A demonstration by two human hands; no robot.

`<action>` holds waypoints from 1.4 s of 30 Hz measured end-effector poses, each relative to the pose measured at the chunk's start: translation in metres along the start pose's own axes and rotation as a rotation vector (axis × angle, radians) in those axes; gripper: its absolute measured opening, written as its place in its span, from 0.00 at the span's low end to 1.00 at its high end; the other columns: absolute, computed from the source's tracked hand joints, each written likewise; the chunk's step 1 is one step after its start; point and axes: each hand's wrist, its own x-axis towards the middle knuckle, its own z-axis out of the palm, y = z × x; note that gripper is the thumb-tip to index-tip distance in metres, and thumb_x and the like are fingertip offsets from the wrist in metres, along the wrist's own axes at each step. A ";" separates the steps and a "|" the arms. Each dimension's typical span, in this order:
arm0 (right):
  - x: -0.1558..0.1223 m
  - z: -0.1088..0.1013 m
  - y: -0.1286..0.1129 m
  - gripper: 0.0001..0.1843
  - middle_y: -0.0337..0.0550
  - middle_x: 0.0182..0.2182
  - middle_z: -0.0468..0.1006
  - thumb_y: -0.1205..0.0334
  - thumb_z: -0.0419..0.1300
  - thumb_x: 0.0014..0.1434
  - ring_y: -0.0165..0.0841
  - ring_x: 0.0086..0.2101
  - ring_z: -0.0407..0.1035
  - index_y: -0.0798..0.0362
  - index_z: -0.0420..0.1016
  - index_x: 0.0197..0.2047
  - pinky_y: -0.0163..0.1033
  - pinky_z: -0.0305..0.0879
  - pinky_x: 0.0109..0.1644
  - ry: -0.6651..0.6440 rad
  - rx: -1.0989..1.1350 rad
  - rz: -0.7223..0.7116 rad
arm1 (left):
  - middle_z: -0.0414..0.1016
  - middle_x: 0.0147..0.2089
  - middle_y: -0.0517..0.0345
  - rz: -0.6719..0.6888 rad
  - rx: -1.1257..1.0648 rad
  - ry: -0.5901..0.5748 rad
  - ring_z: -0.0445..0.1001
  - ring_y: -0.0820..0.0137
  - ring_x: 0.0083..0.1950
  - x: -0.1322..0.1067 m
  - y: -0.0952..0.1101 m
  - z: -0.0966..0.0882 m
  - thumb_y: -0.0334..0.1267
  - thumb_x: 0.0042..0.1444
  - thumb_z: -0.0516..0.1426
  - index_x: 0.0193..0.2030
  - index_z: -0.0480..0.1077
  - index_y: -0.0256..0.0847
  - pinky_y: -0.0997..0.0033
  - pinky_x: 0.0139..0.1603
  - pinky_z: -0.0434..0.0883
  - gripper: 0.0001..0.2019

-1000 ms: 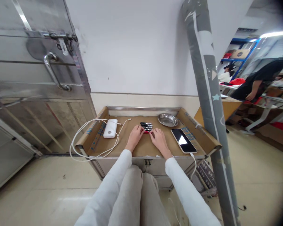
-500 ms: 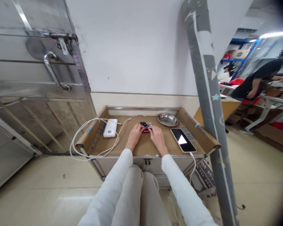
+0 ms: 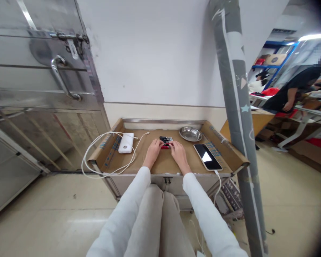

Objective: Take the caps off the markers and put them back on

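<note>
A small row of black pens [image 3: 166, 138] and red pens [image 3: 165, 146] lies on the brown cardboard top of a metal cart [image 3: 147, 164]. The pens run crosswise, side by side, black ones farther back and red nearer me. My left hand [image 3: 153, 151] has its fingers pinched at the left ends of the nearer pens. At their right ends, the fingers of my right hand [image 3: 179, 152] are closed in the same way. Fingertips partly cover the pens, so exactly which ones are gripped is hard to see.
Left of my hands lies a white power bank [image 3: 126, 142] with a looped white cable [image 3: 87, 157]. A steel dish [image 3: 190, 134] and a charging phone [image 3: 208, 157] are on the right. A tall wrapped roll [image 3: 237, 89] leans beside the cart. A person [image 3: 296, 87] works farther right.
My hands have drawn slightly apart, so more of the red and black pens shows between them. The whole view has shifted a little.
</note>
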 end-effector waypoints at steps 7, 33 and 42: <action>0.000 0.002 0.002 0.16 0.48 0.43 0.75 0.62 0.43 0.66 0.35 0.44 0.68 0.54 0.70 0.46 0.38 0.60 0.51 -0.006 0.187 -0.011 | 0.69 0.42 0.53 -0.014 0.044 0.006 0.69 0.67 0.45 0.000 -0.001 0.000 0.37 0.64 0.49 0.42 0.65 0.39 0.66 0.49 0.67 0.07; 0.001 0.011 0.011 0.14 0.47 0.36 0.76 0.66 0.46 0.64 0.38 0.40 0.67 0.52 0.73 0.38 0.42 0.63 0.47 0.065 0.234 -0.110 | 0.71 0.45 0.54 0.109 -0.016 -0.137 0.69 0.65 0.48 0.004 -0.007 0.005 0.34 0.62 0.51 0.46 0.67 0.42 0.61 0.52 0.67 0.07; 0.000 0.012 0.015 0.14 0.46 0.39 0.78 0.66 0.49 0.63 0.38 0.41 0.68 0.50 0.76 0.42 0.44 0.65 0.48 0.037 0.308 -0.102 | 0.72 0.47 0.53 0.126 0.028 -0.184 0.68 0.64 0.48 0.003 -0.008 0.007 0.35 0.61 0.52 0.46 0.69 0.41 0.61 0.52 0.66 0.09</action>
